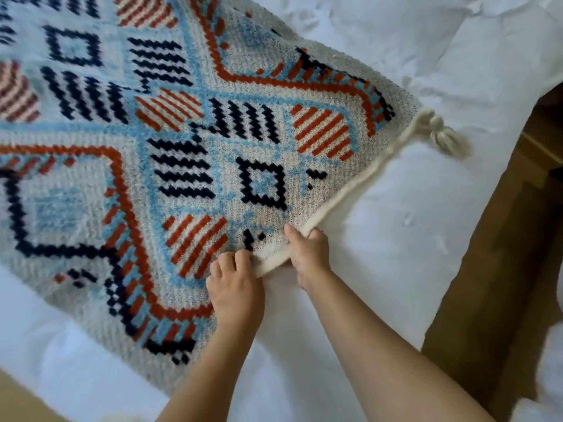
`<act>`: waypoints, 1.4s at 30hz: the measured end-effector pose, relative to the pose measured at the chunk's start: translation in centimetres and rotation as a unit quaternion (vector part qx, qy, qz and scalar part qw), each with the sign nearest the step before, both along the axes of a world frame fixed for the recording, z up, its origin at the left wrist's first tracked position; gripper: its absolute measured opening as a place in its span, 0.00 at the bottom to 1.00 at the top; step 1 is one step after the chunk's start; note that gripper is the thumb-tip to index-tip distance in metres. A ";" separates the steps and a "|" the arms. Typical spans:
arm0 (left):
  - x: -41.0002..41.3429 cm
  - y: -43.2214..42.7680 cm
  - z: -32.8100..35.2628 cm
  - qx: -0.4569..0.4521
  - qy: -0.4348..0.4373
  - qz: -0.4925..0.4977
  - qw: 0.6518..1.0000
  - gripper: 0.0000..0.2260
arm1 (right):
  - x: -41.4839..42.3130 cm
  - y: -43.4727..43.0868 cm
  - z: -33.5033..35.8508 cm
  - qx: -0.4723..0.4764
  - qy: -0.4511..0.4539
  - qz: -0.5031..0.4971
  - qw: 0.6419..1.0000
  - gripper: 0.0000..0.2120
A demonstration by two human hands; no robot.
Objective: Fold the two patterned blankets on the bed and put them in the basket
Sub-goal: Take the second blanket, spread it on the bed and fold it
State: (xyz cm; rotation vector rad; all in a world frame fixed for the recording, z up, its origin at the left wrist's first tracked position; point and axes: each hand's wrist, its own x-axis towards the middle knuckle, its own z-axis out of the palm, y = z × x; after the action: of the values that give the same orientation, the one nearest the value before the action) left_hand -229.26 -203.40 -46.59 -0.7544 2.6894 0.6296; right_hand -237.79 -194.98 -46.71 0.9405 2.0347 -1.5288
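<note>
- Patterned blanket (182,147): knitted, with navy, rust and pale-blue diamond motifs. It lies spread on the white duvet (426,56) of the bed. One corner points toward the bed's side, beyond which the wooden floor (493,269) shows.
- Cream border (365,178): a thick rolled hem runs along the blanket's near right edge up to a corner tassel (444,135). The hem looks like the firmest part of the knit, which is probably why both grips are placed on it.
- Left hand (236,287): the fingers are curled down onto the blanket's top face just inside the hem and bunch the fabric. The hand is clamped on the blanket.
- Right hand (309,254): the thumb lies on the top face and the fingers are tucked under the hem, which lifts slightly off the duvet at that point. The hand is clamped on the border.
- Hand spacing: the two hands sit just beside each other on the same edge. Judgement: a close pair of grips suits locating or gathering the edge. A fold would call for the hands to spread toward the corners.
- Task state: the blanket appears to be one unfolded layer, so folding looks barely begun. The second blanket and the basket are not in view.
- Risk: a loose knit is likely to stretch under a narrow grip. Pulling from one point may skew the edge and give an uneven fold.
</note>
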 end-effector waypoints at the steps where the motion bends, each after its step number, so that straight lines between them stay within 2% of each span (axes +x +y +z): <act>1: 0.3 0.1 0.1 0.024 0.014 -0.021 0.999 0.13 | 0.1 0.3 0.1 0.021 0.015 -0.011 1.000 0.07; 3: 1.4 1.4 0.7 0.090 0.032 -0.083 0.992 0.11 | 0.6 1.6 0.3 0.065 0.030 -0.036 0.997 0.05; 5: 3.0 2.9 1.4 0.126 0.010 -0.137 0.983 0.11 | 2.2 3.2 0.1 0.120 0.021 -0.047 0.991 0.06; 7: 4.6 3.3 1.3 0.136 -0.018 -0.160 0.977 0.14 | 4.3 4.1 -0.3 0.157 0.013 -0.040 0.987 0.09; 9: 6.2 2.2 1.1 0.136 0.000 -0.178 0.975 0.18 | 5.5 4.1 -0.4 0.159 0.014 -0.034 0.987 0.11; 12: 9.1 -0.5 1.6 0.060 0.089 -0.211 0.972 0.29 | 6.2 3.1 0.4 0.091 0.005 -0.031 0.995 0.15; 14: 11.8 -2.0 1.5 0.012 0.112 -0.155 0.982 0.37 | 7.5 1.7 1.4 0.027 -0.015 0.009 0.999 0.17; 16: 14.2 -3.0 1.4 0.013 0.090 -0.048 0.995 0.41 | 9.8 -0.3 2.1 -0.059 -0.065 0.035 0.996 0.19; 18: 15.8 -3.2 0.7 0.010 0.055 -0.009 0.998 0.36 | 12.6 -2.1 1.7 -0.096 -0.114 0.072 0.986 0.21; 21: 16.6 -3.7 0.4 -0.001 0.047 -0.039 0.998 0.12 | 16.2 -4.8 0.8 -0.100 -0.136 0.107 0.980 0.18; 23: 16.2 -4.0 0.6 0.010 -0.010 -0.026 1.000 0.05 | 17.3 -5.4 0.4 -0.052 -0.126 0.100 0.986 0.15; 26: 17.1 -4.0 1.2 -0.031 -0.109 -0.095 0.989 0.08 | 18.5 -4.2 0.9 0.056 -0.110 0.127 0.984 0.12; 28: 18.4 -3.8 1.7 -0.016 -0.128 -0.126 0.984 0.10 | 19.8 -3.4 1.5 0.101 -0.111 0.172 0.974 0.12; 32: 20.3 -4.6 1.2 -0.015 -0.083 -0.118 0.989 0.10 | 20.4 -3.9 2.5 0.082 -0.116 0.159 0.977 0.14; 34: 20.7 -5.2 1.5 0.007 -0.055 -0.101 0.993 0.10 | 19.4 -4.4 2.8 0.058 -0.119 0.142 0.981 0.21; 37: 20.7 -6.2 2.2 0.051 -0.018 -0.060 0.997 0.05 | 17.8 -4.8 3.2 0.042 -0.097 0.105 0.989 0.31; 39: 20.3 -7.6 2.8 0.072 0.010 -0.023 0.997 0.04 | 16.7 -5.5 3.8 0.032 -0.079 0.067 0.994 0.30; 42: 19.7 -10.4 3.9 0.089 0.042 0.023 0.995 0.05 | 15.0 -7.2 5.1 0.013 -0.048 0.040 0.998 0.18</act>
State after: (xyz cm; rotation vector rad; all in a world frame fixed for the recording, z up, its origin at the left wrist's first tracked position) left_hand -209.55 -213.84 -42.70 -0.7583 2.6519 0.9182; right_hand -222.75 -202.15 -41.56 0.9122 2.0054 -1.3911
